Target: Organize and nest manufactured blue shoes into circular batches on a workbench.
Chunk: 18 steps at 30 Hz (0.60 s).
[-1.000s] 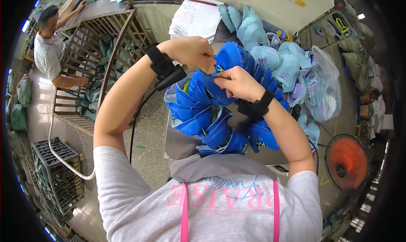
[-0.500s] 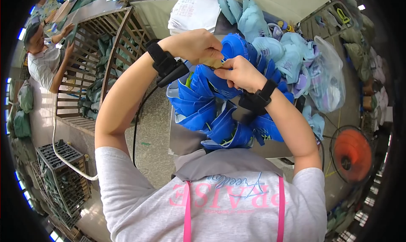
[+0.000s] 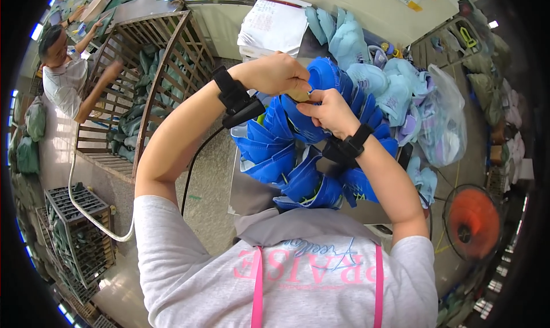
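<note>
A small tan piece [image 3: 297,94], its exact kind too small to make out, is pinched between my two hands. My left hand [image 3: 276,74] is closed on its upper end, and the fingertips of my right hand [image 3: 331,113] meet its lower right side. Directly beneath are several blue shoe uppers [image 3: 264,151], nested in a curved row on the table [image 3: 252,184]. One rounded blue upper [image 3: 322,75] rises just behind my fingers. The undersides of both hands' fingertips are hidden.
Light-blue uppers [image 3: 378,90] lie beside a clear plastic bag [image 3: 444,127] at the right. Papers [image 3: 274,27] are at the back. A slatted cart [image 3: 137,150] with dark green pieces stands left, near a co-worker [image 3: 63,75]. An orange fan [image 3: 472,222] is at right.
My hands keep their pinch on the tan piece, which is tilted differently. The whole view has shifted slightly. At the left, one of the co-worker's hands has moved over the cart.
</note>
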{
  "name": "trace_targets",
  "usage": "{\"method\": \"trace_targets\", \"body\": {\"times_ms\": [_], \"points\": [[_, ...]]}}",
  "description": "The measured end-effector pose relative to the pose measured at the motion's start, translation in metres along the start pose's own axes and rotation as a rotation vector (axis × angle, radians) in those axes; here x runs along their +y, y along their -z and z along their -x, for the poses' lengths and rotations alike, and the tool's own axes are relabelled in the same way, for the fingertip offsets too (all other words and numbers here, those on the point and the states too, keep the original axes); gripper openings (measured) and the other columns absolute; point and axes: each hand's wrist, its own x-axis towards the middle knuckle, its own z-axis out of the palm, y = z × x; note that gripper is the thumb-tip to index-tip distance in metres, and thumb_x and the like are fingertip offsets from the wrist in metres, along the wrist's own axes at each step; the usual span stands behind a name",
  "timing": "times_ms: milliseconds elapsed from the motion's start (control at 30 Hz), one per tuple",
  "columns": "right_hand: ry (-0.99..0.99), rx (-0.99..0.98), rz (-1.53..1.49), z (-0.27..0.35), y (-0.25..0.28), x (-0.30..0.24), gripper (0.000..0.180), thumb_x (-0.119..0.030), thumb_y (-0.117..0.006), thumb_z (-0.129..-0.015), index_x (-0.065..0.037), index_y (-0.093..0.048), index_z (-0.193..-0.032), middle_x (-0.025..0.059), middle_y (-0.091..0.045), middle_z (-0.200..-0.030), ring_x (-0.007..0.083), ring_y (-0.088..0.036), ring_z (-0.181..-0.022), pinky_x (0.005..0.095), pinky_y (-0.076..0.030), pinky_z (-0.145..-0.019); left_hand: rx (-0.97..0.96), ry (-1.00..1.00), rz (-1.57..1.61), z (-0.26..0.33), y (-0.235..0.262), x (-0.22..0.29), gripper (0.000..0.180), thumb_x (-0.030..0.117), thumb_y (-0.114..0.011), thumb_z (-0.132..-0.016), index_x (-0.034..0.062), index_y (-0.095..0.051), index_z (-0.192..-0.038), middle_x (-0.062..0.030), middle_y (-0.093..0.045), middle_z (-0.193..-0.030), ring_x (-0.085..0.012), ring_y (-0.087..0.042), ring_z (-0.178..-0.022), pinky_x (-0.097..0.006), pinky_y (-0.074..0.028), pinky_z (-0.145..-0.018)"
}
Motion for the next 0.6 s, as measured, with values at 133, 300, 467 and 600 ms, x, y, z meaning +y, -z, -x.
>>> {"method": "trace_targets", "body": {"times_ms": [133, 300, 467, 600], "points": [[0.133, 0.043, 0.049, -0.006, -0.005, 0.004, 0.025, -0.016, -0.069, -0.072, 0.006, -0.064, -0.082, 0.0042, -0.055, -0.057, 0.0093, -0.048, -0.045, 0.0244, -0.036, -0.04, 0.044, -0.176, -0.15, -0.007, -0.001, 0.001, 0.022, 0.027, -0.056, -0.083, 0.0078, -0.06, -0.072, -0.0078, -0.057, -0.064, -0.0262, -0.054, -0.063, -0.035, -0.038, -0.07], [0.076, 0.041, 0.047, -0.005, -0.005, 0.01, 0.023, -0.016, -0.069, -0.073, 0.006, -0.064, -0.079, 0.0034, -0.054, -0.055, 0.0087, -0.048, -0.044, 0.0239, -0.036, -0.04, 0.072, -0.238, -0.201, -0.001, -0.005, -0.003, 0.015, 0.016, -0.062, -0.077, 0.0011, -0.063, -0.077, -0.0106, -0.06, -0.074, -0.0279, -0.055, -0.071, -0.036, -0.044, -0.064], [0.022, 0.023, -0.141, -0.004, -0.001, 0.004, 0.021, -0.015, -0.068, -0.074, 0.005, -0.063, -0.076, 0.0036, -0.054, -0.055, 0.0093, -0.048, -0.044, 0.0231, -0.035, -0.041, 0.193, -0.105, -0.13, -0.002, -0.007, -0.006, 0.015, 0.015, -0.061, -0.077, 0.001, -0.062, -0.073, -0.0107, -0.059, -0.075, -0.027, -0.055, -0.072, -0.036, -0.044, -0.065], [0.045, 0.045, 0.108, -0.009, -0.001, 0.003, 0.022, -0.017, -0.068, -0.074, 0.005, -0.063, -0.075, 0.0052, -0.056, -0.056, 0.0109, -0.051, -0.044, 0.0245, -0.038, -0.042, 0.129, -0.174, -0.121, -0.006, -0.01, -0.002, 0.027, 0.027, -0.055, -0.079, 0.0067, -0.06, -0.063, -0.009, -0.055, -0.058, -0.0282, -0.052, -0.059, -0.037, -0.037, -0.066]]}}
